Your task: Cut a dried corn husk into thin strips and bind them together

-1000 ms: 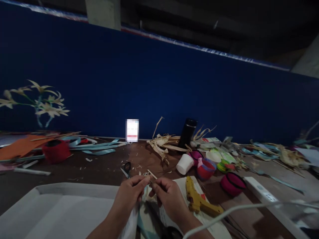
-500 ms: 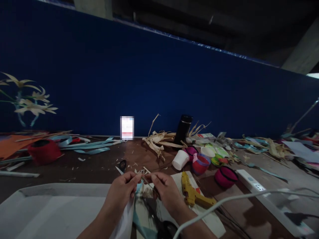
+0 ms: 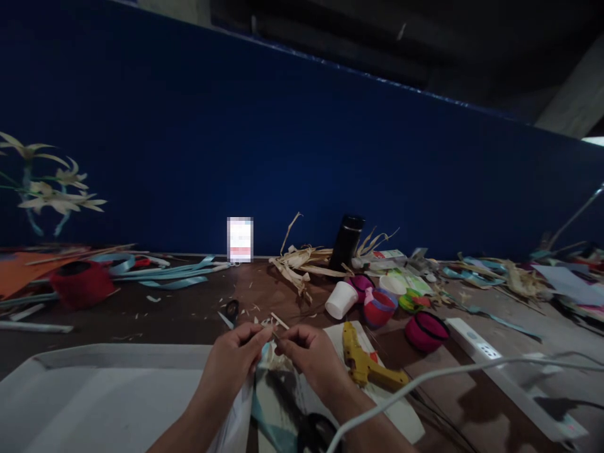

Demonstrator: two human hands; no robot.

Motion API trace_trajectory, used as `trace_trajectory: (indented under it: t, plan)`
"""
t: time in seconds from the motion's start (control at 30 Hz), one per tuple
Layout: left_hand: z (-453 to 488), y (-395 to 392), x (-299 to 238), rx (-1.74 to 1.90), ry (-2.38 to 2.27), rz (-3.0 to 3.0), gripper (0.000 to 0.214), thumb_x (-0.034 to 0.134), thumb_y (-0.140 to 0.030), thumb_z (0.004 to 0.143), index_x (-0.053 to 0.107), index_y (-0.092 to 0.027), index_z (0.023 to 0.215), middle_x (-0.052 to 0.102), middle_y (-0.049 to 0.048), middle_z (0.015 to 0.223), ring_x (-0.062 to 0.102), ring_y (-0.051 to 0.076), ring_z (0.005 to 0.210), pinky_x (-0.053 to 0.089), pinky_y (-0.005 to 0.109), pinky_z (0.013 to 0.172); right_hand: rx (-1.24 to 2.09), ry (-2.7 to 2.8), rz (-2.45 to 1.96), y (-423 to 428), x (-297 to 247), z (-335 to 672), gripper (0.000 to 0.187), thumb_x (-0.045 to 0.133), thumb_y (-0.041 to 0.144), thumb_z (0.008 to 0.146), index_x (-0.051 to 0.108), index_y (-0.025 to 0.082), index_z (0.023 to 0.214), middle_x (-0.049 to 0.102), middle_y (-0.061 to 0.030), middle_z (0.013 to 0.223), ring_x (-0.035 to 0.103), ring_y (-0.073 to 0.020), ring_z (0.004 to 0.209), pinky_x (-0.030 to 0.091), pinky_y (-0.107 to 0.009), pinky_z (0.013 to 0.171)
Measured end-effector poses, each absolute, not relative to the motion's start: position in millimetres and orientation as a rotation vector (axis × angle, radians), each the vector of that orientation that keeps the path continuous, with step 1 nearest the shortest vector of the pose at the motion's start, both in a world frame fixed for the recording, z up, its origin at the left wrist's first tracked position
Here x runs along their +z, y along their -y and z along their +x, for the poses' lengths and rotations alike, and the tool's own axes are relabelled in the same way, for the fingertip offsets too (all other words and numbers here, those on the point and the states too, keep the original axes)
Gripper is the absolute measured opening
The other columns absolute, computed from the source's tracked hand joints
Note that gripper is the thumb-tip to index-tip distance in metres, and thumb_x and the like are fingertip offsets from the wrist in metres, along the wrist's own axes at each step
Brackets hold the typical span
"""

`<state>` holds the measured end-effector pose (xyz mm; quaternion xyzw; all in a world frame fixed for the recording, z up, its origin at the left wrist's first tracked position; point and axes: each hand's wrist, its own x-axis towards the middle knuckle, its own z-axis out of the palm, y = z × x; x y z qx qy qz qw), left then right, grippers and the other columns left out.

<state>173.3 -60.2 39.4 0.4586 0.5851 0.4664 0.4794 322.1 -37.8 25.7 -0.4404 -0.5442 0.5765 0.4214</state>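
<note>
My left hand (image 3: pixel 236 355) and my right hand (image 3: pixel 314 358) meet above the table's front, fingertips pinched almost together. Between them is a thin brownish strip (image 3: pixel 276 336), mostly covered by the fingers, so its kind is unclear. Just below the fingertips lies a pale, crumpled husk-like piece (image 3: pixel 279 361) next to light blue material. Black-handled scissors (image 3: pixel 317 434) lie beneath my right wrist. A second, smaller pair of scissors (image 3: pixel 231 311) rests beyond my left hand among pale scraps.
A white tray (image 3: pixel 117 352) stands at left. Right of my hands are a yellow glue gun (image 3: pixel 363 365), a white cup (image 3: pixel 341 300) and a power strip (image 3: pixel 476 343); a pale cable (image 3: pixel 425 379) crosses my right forearm. Dried husks (image 3: pixel 302 264) and a black bottle (image 3: pixel 346 242) stand behind.
My hands have drawn closer together, the right fingertips shifting left toward the left ones. Less of the thin strip shows now. The view has tilted slightly.
</note>
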Motion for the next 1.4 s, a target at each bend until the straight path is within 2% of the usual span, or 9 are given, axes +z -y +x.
trace_trajectory:
  t: [0.13,0.37,0.5,0.63,0.73,0.9,1.07,1.2,1.4]
  plan:
    - [173.9,59.0,37.3,1.106,-1.387,1.171,0.041,0.058,-0.051,0.068,0.065,-0.015,0.087,0.048,-0.0046,0.053,0.039,0.008,0.044,0.028,0.019,0.043,1.428,1.31,-1.115,37.2,25.7,322.4,0.015,0.068,0.028,0.066,0.063,0.014,0.066,0.053,0.0042,0.054,0.032,-0.0052,0.045,0.026,-0.019,0.045]
    - [171.4,59.8,33.3,1.171,-1.494,1.323,0.027,0.06,-0.043,0.069,0.063,-0.017,0.067,0.049,-0.0033,0.053,0.04,0.01,0.048,0.031,0.02,0.046,1.455,1.374,-1.037,42.0,27.8,320.5,0.018,0.068,0.032,0.067,0.064,0.014,0.067,0.054,0.0037,0.057,0.039,-0.0067,0.05,0.03,-0.019,0.049]
    - [168.4,60.4,32.5,1.204,-1.484,1.405,0.028,0.059,-0.044,0.07,0.063,-0.017,0.062,0.052,-0.0013,0.059,0.042,0.011,0.053,0.032,0.021,0.049,1.491,1.354,-0.998,41.8,27.8,320.4,0.023,0.068,0.036,0.068,0.066,0.013,0.073,0.057,0.0018,0.062,0.043,-0.0078,0.054,0.034,-0.02,0.053]
    - [169.0,61.4,32.5,1.207,-1.448,1.419,0.03,0.058,-0.043,0.071,0.06,-0.017,0.058,0.05,-0.0014,0.059,0.043,0.011,0.055,0.032,0.021,0.051,1.473,1.329,-0.993,39.3,25.3,322.2,0.025,0.073,0.032,0.063,0.066,0.012,0.076,0.06,0.0,0.067,0.048,-0.0103,0.062,0.037,-0.021,0.06]
    - [171.8,63.0,35.3,1.19,-1.472,1.393,0.029,0.059,-0.043,0.07,0.062,-0.017,0.06,0.052,-0.0014,0.059,0.043,0.011,0.054,0.031,0.021,0.05,1.396,1.388,-1.034,38.7,25.4,324.0,0.024,0.071,0.033,0.066,0.063,0.012,0.073,0.057,0.0011,0.063,0.045,-0.0096,0.059,0.035,-0.021,0.057]
    - [171.9,62.2,40.1,1.18,-1.495,1.235,0.032,0.059,-0.047,0.069,0.066,-0.016,0.076,0.052,-0.003,0.054,0.041,0.01,0.048,0.03,0.021,0.047,1.347,1.419,-1.072,40.6,28.2,324.4,0.021,0.065,0.033,0.071,0.058,0.013,0.07,0.051,0.0029,0.059,0.04,-0.0087,0.056,0.032,-0.02,0.053]
    - [167.2,59.9,35.8,1.237,-1.534,1.221,0.032,0.062,-0.047,0.066,0.063,-0.015,0.07,0.051,-0.0031,0.05,0.04,0.01,0.046,0.03,0.021,0.046,1.419,1.415,-1.022,42.8,27.5,321.3,0.016,0.065,0.028,0.07,0.058,0.013,0.071,0.049,0.0035,0.059,0.039,-0.0082,0.055,0.031,-0.02,0.052]
    - [167.4,60.1,34.8,1.199,-1.551,1.204,0.035,0.061,-0.05,0.066,0.062,-0.015,0.071,0.047,-0.0046,0.045,0.04,0.01,0.044,0.029,0.021,0.045,1.457,1.417,-1.013,43.4,27.3,319.8,0.019,0.066,0.026,0.068,0.064,0.013,0.082,0.051,0.0029,0.062,0.039,-0.008,0.056,0.031,-0.02,0.052]
    - [171.5,61.7,38.3,1.213,-1.417,1.068,0.035,0.064,-0.048,0.064,0.06,-0.015,0.073,0.046,-0.006,0.048,0.038,0.008,0.043,0.028,0.02,0.044,1.407,1.398,-1.088,43.6,31.0,319.5,0.018,0.065,0.03,0.068,0.059,0.013,0.067,0.047,0.0041,0.056,0.036,-0.0076,0.053,0.029,-0.02,0.05]
